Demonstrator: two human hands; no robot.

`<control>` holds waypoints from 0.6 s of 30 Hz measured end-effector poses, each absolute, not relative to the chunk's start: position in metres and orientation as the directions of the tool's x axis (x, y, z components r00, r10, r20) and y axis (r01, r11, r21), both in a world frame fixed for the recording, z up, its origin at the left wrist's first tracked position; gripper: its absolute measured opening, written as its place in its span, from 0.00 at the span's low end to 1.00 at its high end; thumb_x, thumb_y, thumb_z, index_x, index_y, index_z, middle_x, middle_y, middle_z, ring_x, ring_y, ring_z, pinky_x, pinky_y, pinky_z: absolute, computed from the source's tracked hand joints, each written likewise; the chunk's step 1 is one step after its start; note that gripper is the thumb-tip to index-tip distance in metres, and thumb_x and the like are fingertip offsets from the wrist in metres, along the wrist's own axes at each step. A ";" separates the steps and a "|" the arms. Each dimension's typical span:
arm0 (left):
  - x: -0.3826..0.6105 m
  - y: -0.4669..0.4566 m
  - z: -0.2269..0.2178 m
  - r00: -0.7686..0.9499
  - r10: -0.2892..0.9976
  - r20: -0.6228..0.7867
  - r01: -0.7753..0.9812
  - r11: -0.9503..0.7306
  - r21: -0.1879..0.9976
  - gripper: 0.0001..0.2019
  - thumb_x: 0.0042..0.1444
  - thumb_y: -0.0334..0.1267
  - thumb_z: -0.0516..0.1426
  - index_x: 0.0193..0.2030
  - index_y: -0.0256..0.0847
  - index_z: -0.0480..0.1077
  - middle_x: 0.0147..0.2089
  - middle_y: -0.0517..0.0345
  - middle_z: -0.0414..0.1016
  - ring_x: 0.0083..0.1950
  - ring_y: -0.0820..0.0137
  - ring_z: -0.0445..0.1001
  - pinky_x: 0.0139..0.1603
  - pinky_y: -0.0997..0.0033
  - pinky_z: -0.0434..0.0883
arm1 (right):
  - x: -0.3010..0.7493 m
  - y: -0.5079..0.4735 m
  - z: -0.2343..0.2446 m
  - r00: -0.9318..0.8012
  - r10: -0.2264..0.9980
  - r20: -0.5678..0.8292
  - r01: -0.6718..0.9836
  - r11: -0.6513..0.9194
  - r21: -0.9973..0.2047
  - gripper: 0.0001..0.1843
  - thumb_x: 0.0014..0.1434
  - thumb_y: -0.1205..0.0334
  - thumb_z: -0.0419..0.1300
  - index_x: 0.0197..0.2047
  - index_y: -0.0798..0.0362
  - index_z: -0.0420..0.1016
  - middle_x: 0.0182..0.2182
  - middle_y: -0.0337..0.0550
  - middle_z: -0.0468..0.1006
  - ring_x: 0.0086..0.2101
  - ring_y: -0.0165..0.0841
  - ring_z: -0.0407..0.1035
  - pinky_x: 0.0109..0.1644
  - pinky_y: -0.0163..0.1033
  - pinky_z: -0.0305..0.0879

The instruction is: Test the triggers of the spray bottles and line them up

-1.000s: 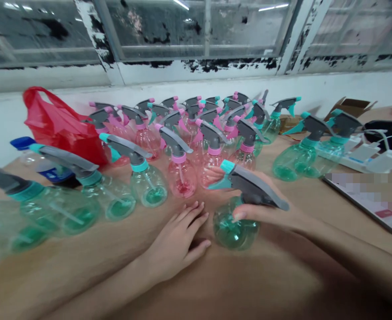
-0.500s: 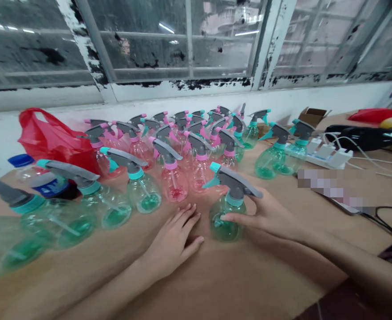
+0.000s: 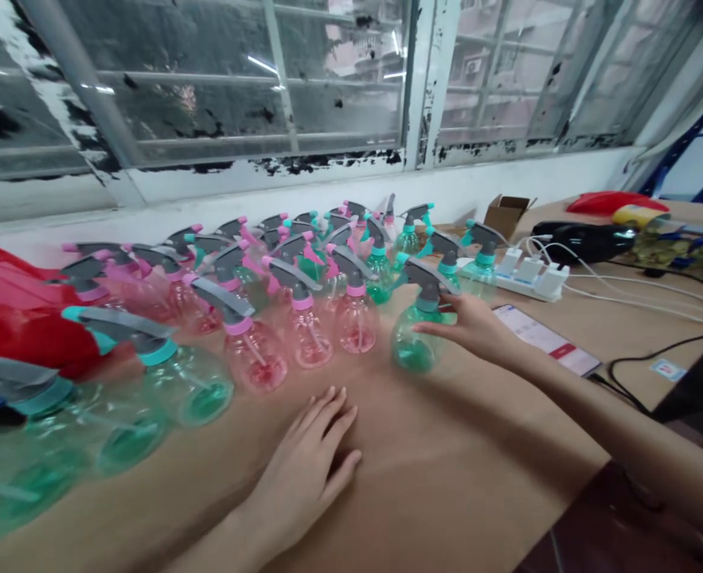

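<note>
My right hand (image 3: 474,322) grips a clear green spray bottle (image 3: 414,342) with a grey and teal trigger head, holding it upright from its right side. Its fingers behind the bottle are partly hidden. Palm down on the brown tabletop (image 3: 423,493), my left hand (image 3: 312,458) lies with its fingers apart and nothing in it. Just beyond it stand pink spray bottles, the closest being a pink spray bottle (image 3: 259,358) with a pink collar. A green spray bottle (image 3: 193,390) stands to the left of that one.
Several more pink and green bottles crowd toward the window wall. A red plastic bag (image 3: 22,310) is at the left. On the right lie a phone (image 3: 545,338), a white power strip (image 3: 524,274) with cables, a small cardboard box (image 3: 509,215) and a dark bottle (image 3: 583,241).
My right hand has carried the green spray bottle away from me, toward the other bottles. My left hand stays flat on the table. The view has turned to the right.
</note>
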State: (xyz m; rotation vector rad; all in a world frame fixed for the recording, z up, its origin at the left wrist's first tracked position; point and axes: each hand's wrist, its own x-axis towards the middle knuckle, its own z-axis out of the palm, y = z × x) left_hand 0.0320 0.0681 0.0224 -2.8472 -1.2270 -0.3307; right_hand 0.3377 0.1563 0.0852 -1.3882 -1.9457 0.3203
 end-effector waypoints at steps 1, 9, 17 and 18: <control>0.042 0.072 0.023 0.681 0.705 0.196 0.707 -0.703 0.072 0.21 0.66 0.41 0.53 0.63 0.35 0.65 0.67 0.42 0.62 0.68 0.53 0.59 0.64 0.45 0.61 | 0.337 0.162 0.085 -0.164 0.894 0.417 0.727 0.395 -0.562 0.20 0.52 0.43 0.64 0.38 0.52 0.73 0.35 0.47 0.79 0.35 0.44 0.74 0.38 0.45 0.69; 0.089 0.101 0.027 0.709 0.680 0.188 0.661 -0.733 0.158 0.22 0.63 0.37 0.55 0.63 0.36 0.63 0.67 0.43 0.62 0.68 0.54 0.60 0.64 0.46 0.61 | 0.329 0.195 0.087 -0.146 0.872 0.467 0.762 0.400 -0.509 0.22 0.52 0.44 0.66 0.37 0.54 0.71 0.28 0.43 0.74 0.28 0.37 0.68 0.31 0.39 0.62; 0.085 0.111 0.022 0.708 0.660 0.250 0.636 -0.751 0.179 0.23 0.63 0.38 0.55 0.64 0.40 0.61 0.66 0.47 0.65 0.66 0.56 0.64 0.63 0.49 0.65 | 0.324 0.207 0.091 -0.164 0.874 0.457 0.776 0.400 -0.487 0.22 0.55 0.47 0.65 0.44 0.56 0.71 0.32 0.45 0.77 0.30 0.36 0.70 0.32 0.38 0.61; 0.085 0.111 0.021 0.709 0.658 0.255 0.635 -0.752 0.175 0.23 0.63 0.38 0.55 0.64 0.40 0.61 0.66 0.47 0.65 0.66 0.56 0.64 0.63 0.49 0.65 | 0.324 0.208 0.092 -0.166 0.875 0.455 0.776 0.401 -0.486 0.22 0.55 0.48 0.66 0.45 0.55 0.71 0.32 0.45 0.77 0.31 0.37 0.70 0.33 0.38 0.62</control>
